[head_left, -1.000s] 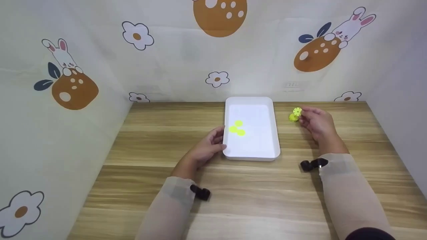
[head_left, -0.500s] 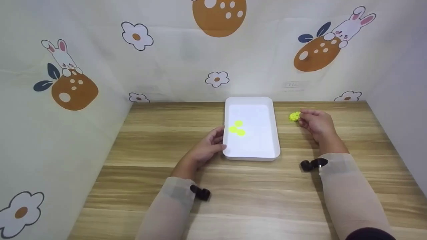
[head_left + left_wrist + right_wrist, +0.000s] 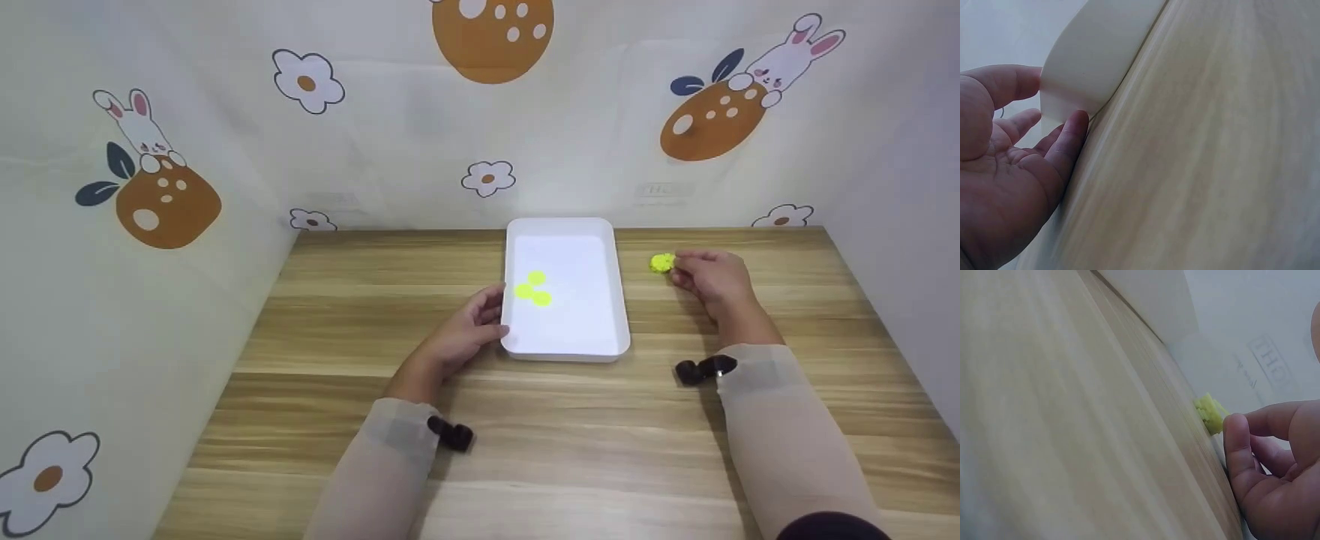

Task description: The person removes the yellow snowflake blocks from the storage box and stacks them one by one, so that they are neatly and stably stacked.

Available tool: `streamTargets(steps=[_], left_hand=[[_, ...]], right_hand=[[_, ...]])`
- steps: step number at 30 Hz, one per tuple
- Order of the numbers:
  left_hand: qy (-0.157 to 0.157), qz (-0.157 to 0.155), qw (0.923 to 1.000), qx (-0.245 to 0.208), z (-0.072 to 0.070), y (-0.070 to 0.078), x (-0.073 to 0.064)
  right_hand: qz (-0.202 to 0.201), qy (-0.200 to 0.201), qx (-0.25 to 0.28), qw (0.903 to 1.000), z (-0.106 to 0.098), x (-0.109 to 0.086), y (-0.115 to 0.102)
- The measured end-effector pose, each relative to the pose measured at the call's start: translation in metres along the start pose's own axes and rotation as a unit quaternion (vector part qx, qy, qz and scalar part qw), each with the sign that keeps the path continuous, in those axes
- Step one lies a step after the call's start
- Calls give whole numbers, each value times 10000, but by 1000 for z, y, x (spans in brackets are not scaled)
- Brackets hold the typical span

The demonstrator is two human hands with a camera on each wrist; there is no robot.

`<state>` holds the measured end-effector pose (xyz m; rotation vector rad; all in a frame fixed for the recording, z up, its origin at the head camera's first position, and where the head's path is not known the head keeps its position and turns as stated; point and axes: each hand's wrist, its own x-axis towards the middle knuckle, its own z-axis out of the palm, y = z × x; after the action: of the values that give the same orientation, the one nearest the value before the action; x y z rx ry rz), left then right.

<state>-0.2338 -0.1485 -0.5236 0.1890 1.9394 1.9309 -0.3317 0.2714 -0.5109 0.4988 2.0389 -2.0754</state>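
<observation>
In the head view, several flat yellow discs are stacked at the back right of the table. My right hand (image 3: 712, 281) pinches the right side of this stack of notched discs (image 3: 661, 262) between thumb and forefinger. Close up in the right wrist view, the fingertips hide part of the notched yellow stack (image 3: 1209, 413). Left of it stands a shallow white tray (image 3: 566, 330), with 3 yellow discs (image 3: 541, 298) lying inside. The thumb and fingers of my left hand (image 3: 461, 334) touch the tray's left outer wall, fairly straight, as the left wrist view also shows.
A wooden table (image 3: 360, 300) spreads under everything. Cream cloth walls (image 3: 405, 135) printed with rabbits and flowers stand behind it and at the left. A plain pale wall (image 3: 892, 225) borders the right side. The tray's far end lies close to the back wall.
A second ago a notched disc stood raised in my right fingers above the stack; it has come down onto the other discs. My left hand and the tray stay put.
</observation>
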Motion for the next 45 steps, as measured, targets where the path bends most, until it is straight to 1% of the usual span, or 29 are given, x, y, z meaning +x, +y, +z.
streamTargets(steps=[7, 14, 22, 29, 32, 39, 45], left_hand=[[-20, 105, 9999, 24, -1, -2, 1], [-1, 106, 9999, 57, -1, -1, 1], [1, 128, 9999, 114, -2, -1, 0], [-12, -40, 10000, 59, -2, 1, -1], [-25, -47, 10000, 40, -2, 1, 0], [-8, 12, 10000, 89, -2, 0, 0], [94, -111, 9998, 135, -1, 0, 1]], right_hand=[[0, 142, -370, 9992, 2, -2, 0], [10, 175, -652, 9977, 2, -2, 0], [86, 140, -595, 9981, 3, -2, -1], [62, 40, -190, 9998, 3, -2, 0], [69, 92, -114, 9999, 2, -1, 0], [47, 176, -119, 9998, 1, 0, 1], [64, 119, 161, 9998, 1, 1, 1]])
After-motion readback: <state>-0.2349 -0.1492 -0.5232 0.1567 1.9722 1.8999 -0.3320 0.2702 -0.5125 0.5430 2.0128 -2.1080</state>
